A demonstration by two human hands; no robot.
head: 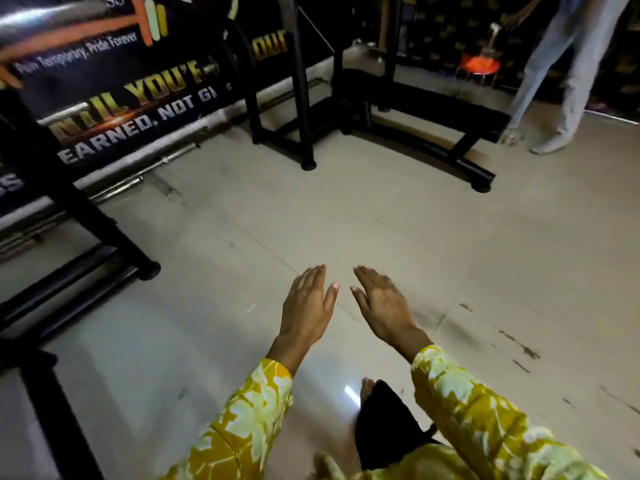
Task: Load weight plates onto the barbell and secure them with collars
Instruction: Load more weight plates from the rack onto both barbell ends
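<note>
Barbell bars (117, 189): spotted lying loose on the tile floor (346, 209) at far left, along the foot of the printed banner (121, 98), well apart from both hands and touched by neither. Held left hand (306, 306) and right hand (382, 306) out low over bare tile, palms down, fingers straight and close together, flat open with nothing gripped, thumbs nearly meeting, yellow patterned sleeves (249, 410) on both arms. Noticed black rack legs (301, 98) and a black bench (433, 109) further back, plus somebody's pale trouser legs (568, 81) top right.
</note>
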